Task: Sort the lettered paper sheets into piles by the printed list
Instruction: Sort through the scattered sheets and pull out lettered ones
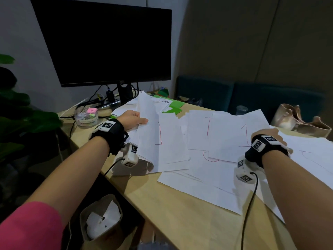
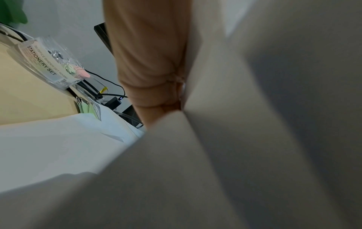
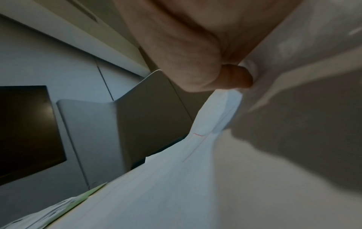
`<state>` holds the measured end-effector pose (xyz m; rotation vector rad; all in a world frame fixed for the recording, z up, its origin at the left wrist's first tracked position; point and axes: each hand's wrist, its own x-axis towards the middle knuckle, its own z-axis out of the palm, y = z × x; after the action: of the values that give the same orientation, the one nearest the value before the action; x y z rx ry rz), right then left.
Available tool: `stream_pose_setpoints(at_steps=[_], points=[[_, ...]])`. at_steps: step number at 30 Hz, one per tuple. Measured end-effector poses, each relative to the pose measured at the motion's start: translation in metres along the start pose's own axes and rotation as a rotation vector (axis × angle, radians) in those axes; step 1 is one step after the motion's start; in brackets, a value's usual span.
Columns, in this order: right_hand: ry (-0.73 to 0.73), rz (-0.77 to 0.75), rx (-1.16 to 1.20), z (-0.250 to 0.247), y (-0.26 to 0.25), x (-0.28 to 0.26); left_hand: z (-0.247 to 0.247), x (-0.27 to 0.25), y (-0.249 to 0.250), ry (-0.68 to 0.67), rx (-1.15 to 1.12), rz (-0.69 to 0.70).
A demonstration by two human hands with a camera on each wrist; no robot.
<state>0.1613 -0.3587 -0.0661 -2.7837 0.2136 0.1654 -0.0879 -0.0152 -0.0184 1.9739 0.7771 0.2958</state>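
Observation:
Several white sheets with large red letters (image 1: pixel 198 130) lie overlapping across the wooden desk (image 1: pixel 180 222). My left hand (image 1: pixel 134 120) grips a lifted bundle of sheets (image 1: pixel 147 134) at the desk's left side, thumb on top; up close the curled fingers (image 2: pixel 150 62) press against the paper (image 2: pixel 254 139). My right hand (image 1: pixel 268 135) is at the right edge of a sheet with a red stroke (image 1: pixel 232 134). Its fingers are hidden in the head view. In the right wrist view a curled fingertip (image 3: pixel 239 75) pinches a raised sheet (image 3: pixel 293 108). A printed page (image 1: pixel 164 102) lies on green paper at the back.
A dark monitor (image 1: pixel 108 46) stands at the back left with cables under it. A clear stationery-set box (image 1: pixel 86 117) sits left of the sheets. A bin (image 1: pixel 100 219) stands below the desk's left edge, a beige bag (image 1: pixel 297 120) at the far right, a plant (image 1: pixel 16 112) at the left.

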Motion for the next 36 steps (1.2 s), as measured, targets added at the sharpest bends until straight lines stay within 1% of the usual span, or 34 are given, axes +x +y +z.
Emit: stream_pose_setpoints(at_steps=[2, 3, 5, 6, 7, 8, 9, 11, 13, 14, 17, 20, 22, 26, 31, 34, 36], points=[[0.071, 0.084, -0.078, -0.005, 0.005, -0.002, 0.005, -0.01, 0.007, 0.002, -0.011, 0.009], [0.149, 0.092, -0.075, -0.009, 0.005, -0.007, 0.006, -0.012, 0.008, 0.012, -0.011, 0.009], [0.279, 0.073, -0.081, -0.013, -0.004, -0.01, 0.007, -0.015, 0.01, 0.044, -0.004, 0.019], [0.312, 0.02, -0.111, -0.014, -0.011, -0.011, 0.009, -0.014, 0.01, 0.045, -0.002, 0.021], [0.299, -0.062, -0.148, -0.014, -0.018, -0.014, 0.01, -0.014, 0.009, 0.04, 0.003, 0.025], [0.243, -0.159, -0.189, -0.012, -0.027, -0.014, 0.01, -0.013, 0.008, 0.037, 0.001, 0.021], [0.152, -0.262, -0.216, -0.005, -0.035, -0.014, 0.01, -0.015, 0.009, 0.047, -0.007, 0.026], [-0.076, -0.445, -0.252, 0.009, -0.051, -0.022, 0.01, -0.019, 0.01, 0.046, -0.002, 0.024], [-0.226, -0.558, -0.286, 0.021, -0.065, -0.027, 0.009, -0.019, 0.01, 0.027, -0.01, 0.022], [-0.27, -0.592, -0.314, 0.024, -0.07, -0.032, 0.009, -0.022, 0.012, 0.023, -0.021, 0.02], [-0.374, -0.592, -0.376, 0.025, -0.075, -0.038, 0.007, -0.025, 0.012, 0.006, -0.026, 0.008], [-0.48, -0.563, -0.309, 0.027, -0.075, -0.034, 0.01, -0.028, 0.014, 0.024, -0.039, 0.001], [-0.468, -0.561, -0.29, 0.03, -0.074, -0.03, 0.012, -0.031, 0.017, 0.025, -0.035, 0.005], [-0.356, -0.632, -0.398, 0.031, -0.068, -0.026, 0.015, -0.041, 0.025, 0.033, -0.002, 0.024], [-0.325, -0.65, -0.428, 0.028, -0.063, -0.025, 0.016, -0.046, 0.027, 0.021, -0.003, 0.022], [-0.28, -0.634, -0.466, 0.02, -0.058, -0.033, 0.016, -0.046, 0.027, 0.022, -0.005, 0.016], [-0.247, -0.653, -0.493, 0.014, -0.052, -0.035, 0.017, -0.044, 0.027, 0.023, -0.008, 0.021]])
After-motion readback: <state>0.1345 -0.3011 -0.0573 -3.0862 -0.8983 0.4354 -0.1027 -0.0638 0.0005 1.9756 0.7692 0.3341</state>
